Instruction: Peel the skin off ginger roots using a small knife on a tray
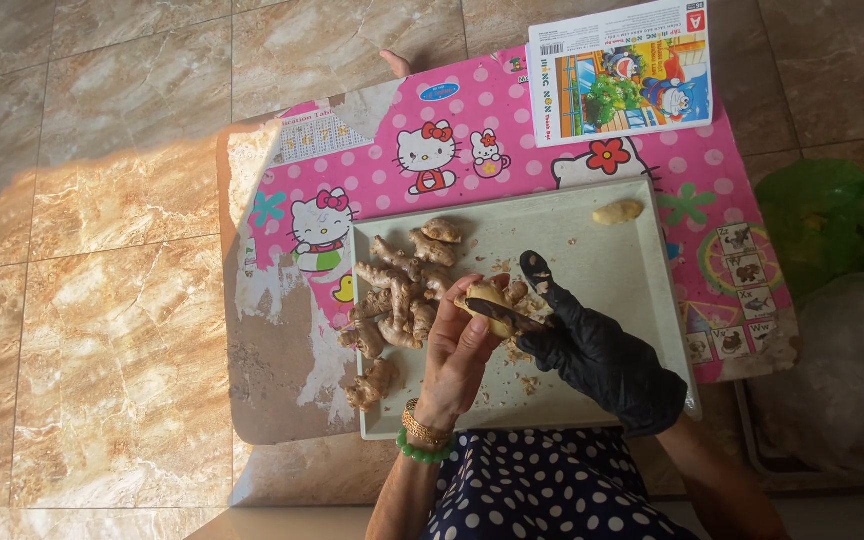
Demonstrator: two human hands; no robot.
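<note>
Presently, one ginger piece (pixel 485 297) was held in the bare left hand (pixel 459 352), fingers curled closed around it, above the middle of the tray (pixel 652 290). A knife (pixel 508 317) was gripped in the gloved right hand (pixel 597 355), closed on the handle, thumb raised, the blade laid against the held piece.

Done, as judged: one pale, peeled piece (pixel 618 211) was set apart in the tray's far right corner. Peel scraps (pixel 524 372) were scattered on the tray beneath the hands. The held piece appeared partly scraped; how much could not be told.

Left, as judged: a pile of unpeeled ginger (pixel 399 285) was heaped on the tray's left side, with one knob (pixel 372 383) lying at the near-left edge, partly off the tray. Most of the work was therefore reckoned outstanding.

Surroundings: the tray was carried on a low counter with a worn pink cartoon top (pixel 372 160). A picture book (pixel 620 68) lay at its far edge, and a green bag (pixel 830 220) on the tiled floor to the right.
</note>
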